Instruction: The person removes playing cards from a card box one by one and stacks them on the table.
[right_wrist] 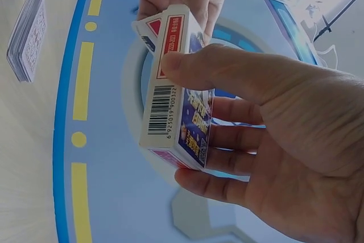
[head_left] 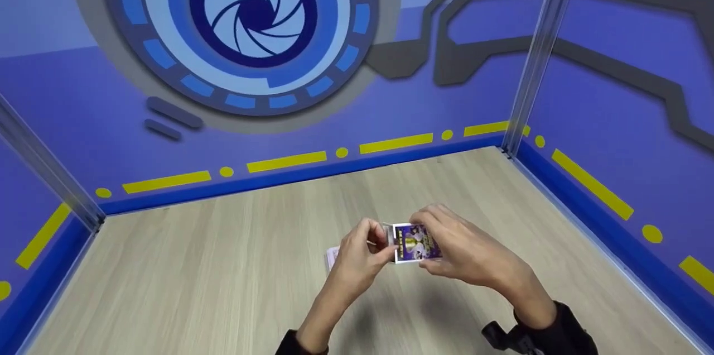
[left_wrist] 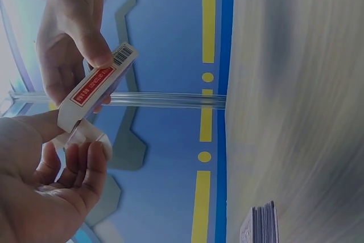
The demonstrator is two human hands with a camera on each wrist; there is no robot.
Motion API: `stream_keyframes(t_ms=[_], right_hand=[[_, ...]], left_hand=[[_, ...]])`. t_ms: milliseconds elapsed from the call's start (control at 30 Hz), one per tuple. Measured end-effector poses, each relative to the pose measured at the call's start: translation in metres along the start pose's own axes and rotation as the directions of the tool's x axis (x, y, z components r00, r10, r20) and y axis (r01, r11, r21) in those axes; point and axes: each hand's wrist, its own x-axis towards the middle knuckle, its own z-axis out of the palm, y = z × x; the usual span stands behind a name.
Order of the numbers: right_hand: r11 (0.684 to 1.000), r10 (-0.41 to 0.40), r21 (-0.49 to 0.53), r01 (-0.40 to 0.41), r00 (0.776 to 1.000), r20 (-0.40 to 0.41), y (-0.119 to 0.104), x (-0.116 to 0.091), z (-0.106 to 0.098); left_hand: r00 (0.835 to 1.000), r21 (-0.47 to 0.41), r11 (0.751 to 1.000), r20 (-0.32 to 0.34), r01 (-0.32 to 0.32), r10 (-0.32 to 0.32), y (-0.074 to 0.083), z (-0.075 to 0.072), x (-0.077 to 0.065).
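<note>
A small purple and white playing card box (head_left: pixel 410 243) is held above the table between both hands. My right hand (head_left: pixel 471 246) grips its closed end, the thumb (right_wrist: pixel 196 71) lying on the narrow side with the barcode and red label. At the other end, my left hand (head_left: pixel 354 257) pinches the lifted flap (left_wrist: pixel 91 135) with its fingers curled about it. The inside of the box is hidden. On the table, partly behind the left hand in the head view, rests a stack of playing cards (head_left: pixel 332 255), which shows whole in the right wrist view.
The light wood table (head_left: pixel 223 277) is enclosed by blue and purple printed panels (head_left: pixel 457 104) at the back and sides. Clear corner posts (head_left: pixel 538 59) stand where the panels meet. A black device (head_left: pixel 516 338) sits at the right wrist.
</note>
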Motion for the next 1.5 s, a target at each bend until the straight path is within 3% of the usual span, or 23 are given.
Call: stream_keyframes(t_ms=[267, 467, 600, 733, 900, 1033, 1167, 1300, 1500], right_hand=[[1.000, 0.011, -0.002, -0.011, 1.000, 0.007, 0.003, 0.000, 0.003], [1.000, 0.018, 0.004, -0.018, 1.000, 0.003, 0.007, 0.001, 0.005], [0.999, 0.036, 0.016, -0.036, 0.999, 0.004, 0.010, 0.002, 0.006], [0.998, 0.051, 0.028, -0.051, 0.999, 0.003, 0.012, 0.003, 0.006], [0.999, 0.040, 0.033, -0.040, 0.999, 0.003, 0.013, 0.003, 0.008], [0.999, 0.040, 0.038, -0.040, 0.999, -0.001, 0.013, 0.003, 0.009], [0.999, 0.037, 0.036, -0.037, 0.999, -0.003, 0.013, 0.003, 0.008], [0.999, 0.039, 0.032, -0.038, 0.999, -0.001, 0.013, 0.004, 0.007], [0.998, 0.052, 0.035, -0.051, 0.999, -0.002, 0.014, 0.003, 0.006]], left_hand=[[0.997, -0.026, 0.997, 0.015, 0.077, -0.077, -0.001, -0.003, 0.000], [0.997, -0.062, 0.995, 0.020, 0.076, -0.075, 0.000, -0.009, 0.001], [1.000, 0.002, 1.000, 0.009, 0.027, -0.027, 0.000, -0.017, 0.000], [0.999, 0.139, 0.990, -0.001, -0.039, 0.040, 0.002, -0.025, -0.001], [0.988, 0.337, 0.929, 0.064, -0.155, 0.141, 0.001, -0.033, -0.002], [0.969, 0.485, 0.839, 0.134, -0.247, 0.209, -0.001, -0.035, -0.003], [0.955, 0.584, 0.756, 0.155, -0.296, 0.254, -0.002, -0.032, -0.003], [0.947, 0.600, 0.734, 0.159, -0.318, 0.280, -0.001, -0.030, -0.002], [0.945, 0.589, 0.741, 0.159, -0.324, 0.287, 0.001, -0.038, -0.001]])
